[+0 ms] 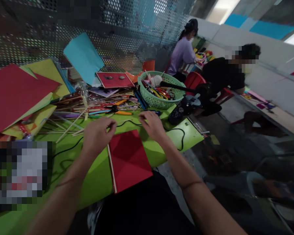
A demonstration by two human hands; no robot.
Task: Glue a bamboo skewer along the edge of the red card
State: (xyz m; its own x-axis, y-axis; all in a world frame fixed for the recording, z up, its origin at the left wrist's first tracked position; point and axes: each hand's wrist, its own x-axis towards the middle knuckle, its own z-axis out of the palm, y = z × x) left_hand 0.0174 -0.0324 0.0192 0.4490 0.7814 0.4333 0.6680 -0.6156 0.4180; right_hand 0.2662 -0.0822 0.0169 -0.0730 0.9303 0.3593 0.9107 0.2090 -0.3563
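On the green table in front of me lies a red sheet of card [129, 160], with a pale thin stick [112, 168] along its left edge. My left hand [98, 132] hovers by the card's upper left corner, thumb and fingers curled towards each other; whatever is between them is hidden. Beyond the upper right corner is my right hand [152, 125], its fingers loosely stretched and apart from the card. A black cable [127, 121] runs across the table between the hands. Just past my right fingers lies a dark blue object [157, 112], partly covered.
Orange-handled pliers [121, 112] lie among many thin sticks [71, 125]. Behind stand a green basket [159, 102] of tools and a dark bottle [177, 112]. Coloured sheets [19, 91] pile up left. Two people [183, 54] sit at another table on the right.
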